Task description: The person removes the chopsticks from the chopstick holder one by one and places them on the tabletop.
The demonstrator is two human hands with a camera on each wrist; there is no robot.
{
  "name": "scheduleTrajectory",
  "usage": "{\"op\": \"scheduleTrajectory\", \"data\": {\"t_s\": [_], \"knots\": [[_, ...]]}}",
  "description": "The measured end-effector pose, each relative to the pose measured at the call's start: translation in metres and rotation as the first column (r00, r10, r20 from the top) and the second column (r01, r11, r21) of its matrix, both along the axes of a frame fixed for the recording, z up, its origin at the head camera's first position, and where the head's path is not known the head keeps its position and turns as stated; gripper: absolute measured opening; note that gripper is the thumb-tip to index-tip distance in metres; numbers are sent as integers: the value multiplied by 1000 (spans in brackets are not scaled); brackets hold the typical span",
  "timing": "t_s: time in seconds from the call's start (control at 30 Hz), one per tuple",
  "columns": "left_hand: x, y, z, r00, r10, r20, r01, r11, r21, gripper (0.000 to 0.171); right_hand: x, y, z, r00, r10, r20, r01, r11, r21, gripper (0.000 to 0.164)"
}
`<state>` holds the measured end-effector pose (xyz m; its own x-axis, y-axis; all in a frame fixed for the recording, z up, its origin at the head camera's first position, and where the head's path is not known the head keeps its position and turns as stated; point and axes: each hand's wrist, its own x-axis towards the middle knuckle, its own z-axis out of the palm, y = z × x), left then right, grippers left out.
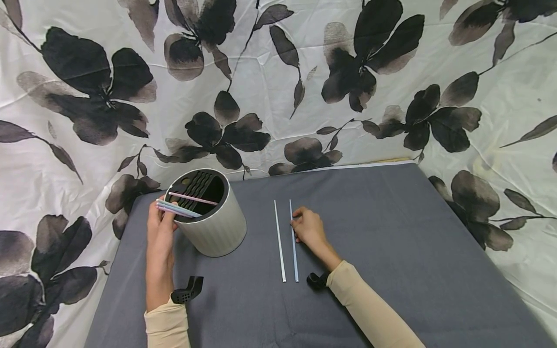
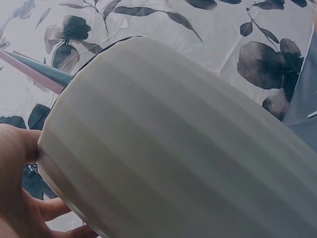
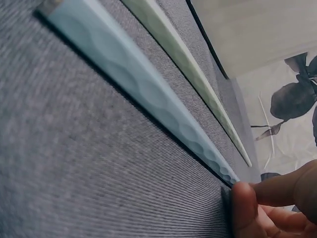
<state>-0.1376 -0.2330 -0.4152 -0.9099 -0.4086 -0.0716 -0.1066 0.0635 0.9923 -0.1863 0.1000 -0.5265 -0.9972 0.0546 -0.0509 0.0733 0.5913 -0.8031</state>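
Observation:
A pale ribbed utensil holder (image 1: 217, 232) with a black slotted insert (image 1: 204, 186) stands on the grey cloth at left. My left hand (image 1: 161, 232) grips it by the left side of its rim. Pink and blue chopsticks (image 1: 178, 208) lean out over that rim, close by my left fingers, and another pink chopstick (image 1: 191, 197) lies across the opening. On the cloth, a whitish-green chopstick (image 1: 280, 241) and a light blue chopstick (image 1: 294, 256) lie side by side. My right hand (image 1: 311, 227) pinches the blue one by its thin upper part, its wide end towards me.
Grey cloth (image 1: 391, 251) covers the table. Behind it and at both sides hangs a white sheet (image 1: 296, 135) with dark flowers. A black wrist camera mount (image 1: 317, 281) sits at my right wrist, close over the cloth.

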Motion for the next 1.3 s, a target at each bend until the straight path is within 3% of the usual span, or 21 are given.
{"op": "scheduleTrajectory", "data": {"t_s": [0.3,0.4,0.5,0.63,0.77,0.87,1.07,1.3], "knots": [[0,0,0,1000,9,-1,-9,1000,17,49,-2,2,1,999,-7,-40,9,999,53,19],[0,1,0,1000,8,-2,-8,1000,21,50,-4,2,4,994,3,-107,8,995,101,19],[0,1,0,1000,7,-9,-7,1000,22,49,-7,1,8,976,62,-207,-41,993,107,20],[1,1,0,1000,6,-11,-6,1000,19,49,-9,-1,16,929,188,-319,-204,979,-16,26],[1,2,1,1000,9,-14,-9,1000,14,47,-7,-6,25,879,271,-392,-358,918,-169,32],[1,3,1,1000,12,-14,-12,1000,6,47,-3,-10,34,852,302,-429,-429,871,-239,32],[2,3,0,1000,6,-16,-6,1000,5,48,1,-23,53,788,341,-513,-515,822,-244,30],[2,4,1,1000,7,-16,-6,1000,9,49,5,-43,86,675,385,-629,-622,756,-205,27]]}}
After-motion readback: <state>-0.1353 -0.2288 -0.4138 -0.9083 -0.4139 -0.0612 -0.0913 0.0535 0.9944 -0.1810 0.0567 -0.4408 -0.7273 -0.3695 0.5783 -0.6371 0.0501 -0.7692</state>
